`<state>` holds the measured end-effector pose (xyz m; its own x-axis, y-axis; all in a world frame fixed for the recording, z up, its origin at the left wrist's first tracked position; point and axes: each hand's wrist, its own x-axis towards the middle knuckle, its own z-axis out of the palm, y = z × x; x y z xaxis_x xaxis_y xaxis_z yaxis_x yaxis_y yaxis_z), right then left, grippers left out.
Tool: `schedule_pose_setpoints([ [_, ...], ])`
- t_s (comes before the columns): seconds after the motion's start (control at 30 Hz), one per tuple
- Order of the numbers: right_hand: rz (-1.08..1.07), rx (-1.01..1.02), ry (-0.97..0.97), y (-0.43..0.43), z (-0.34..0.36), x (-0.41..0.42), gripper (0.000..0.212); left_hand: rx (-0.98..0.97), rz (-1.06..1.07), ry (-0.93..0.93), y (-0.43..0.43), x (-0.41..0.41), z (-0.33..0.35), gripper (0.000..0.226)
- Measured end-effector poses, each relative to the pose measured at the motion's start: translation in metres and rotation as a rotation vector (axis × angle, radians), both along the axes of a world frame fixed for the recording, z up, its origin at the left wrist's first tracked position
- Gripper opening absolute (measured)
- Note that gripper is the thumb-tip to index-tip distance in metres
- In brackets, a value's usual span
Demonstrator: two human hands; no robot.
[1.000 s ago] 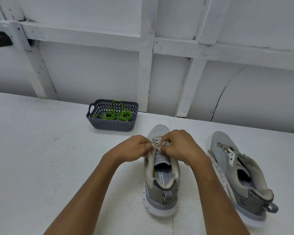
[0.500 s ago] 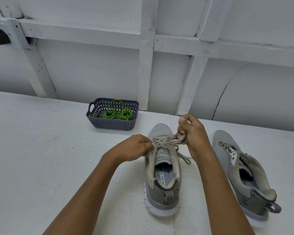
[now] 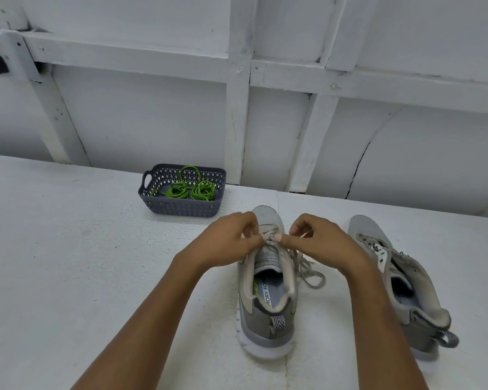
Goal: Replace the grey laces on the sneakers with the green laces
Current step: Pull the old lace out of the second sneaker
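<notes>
the right hand [image 3: 321,243] has come back down after its pull. it and the left hand [image 3: 231,240] now pinch the grey lace [image 3: 267,233] on the sneaker [image 3: 268,313] between them. the bow looks undone, so unthreading is next. the green laces [image 3: 192,190] sit well past the fingers.

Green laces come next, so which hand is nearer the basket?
Left. The left hand pinches the grey lace just in front and right of the basket; the right hand pinches it farther right, across the sneaker.
</notes>
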<state>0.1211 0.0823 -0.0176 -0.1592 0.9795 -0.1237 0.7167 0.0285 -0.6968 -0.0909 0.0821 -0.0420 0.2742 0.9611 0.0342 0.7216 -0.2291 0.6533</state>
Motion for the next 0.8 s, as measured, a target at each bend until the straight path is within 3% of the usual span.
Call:
schedule_pose_setpoints([
  [0.1, -0.017, 0.026, 0.020, -0.003, -0.004, -0.003, 0.038, 0.137, -0.063, 0.022, 0.005, 0.008, 0.000, 0.018],
  [0.23, -0.006, -0.020, 0.103, -0.005, -0.005, -0.007, 0.009, 0.174, -0.147, 0.168, 0.011, 0.019, 0.001, 0.016],
  [0.37, -0.032, -0.015, 0.147, -0.005, -0.007, -0.010, 0.017, 0.219, -0.195, 0.196, 0.013, 0.026, 0.001, 0.014],
  [0.53, -0.062, -0.035, 0.243, -0.004, -0.016, -0.007, 0.016, 0.300, 0.104, -0.009, 0.014, 0.016, 0.001, 0.010],
  [0.63, -0.063, -0.039, 0.262, -0.003, -0.019, -0.006, 0.017, 0.248, 0.298, 0.092, 0.018, 0.006, -0.001, 0.011],
  [0.8, -0.060, -0.024, 0.222, -0.001, -0.022, -0.007, 0.018, 0.172, 0.203, 0.003, 0.017, 0.005, -0.003, 0.026],
])
